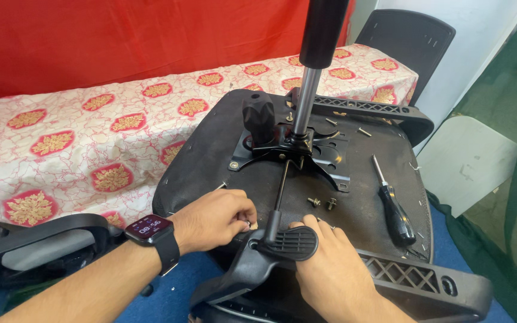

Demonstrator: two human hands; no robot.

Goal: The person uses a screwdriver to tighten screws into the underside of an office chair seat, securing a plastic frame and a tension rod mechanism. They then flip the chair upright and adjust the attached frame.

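Single head-worn view, looking steeply down, close over upturned chair seat (pixel 210 161)

Makeshift repair spot: cloth-covered table (pixel 61 137), upturned office chair (pixel 210 161), screwdriver (pixel 395 209).

Both hands, left hand (pixel 213 220) and right hand (pixel 330 272), rest on the upturned chair seat (pixel 210 161) beside the armrest (pixel 252 269).

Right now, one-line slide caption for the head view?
Both hands, left hand and right hand, work at the armrest bracket of an upturned office chair seat, screwdriver and loose bolts alongside.
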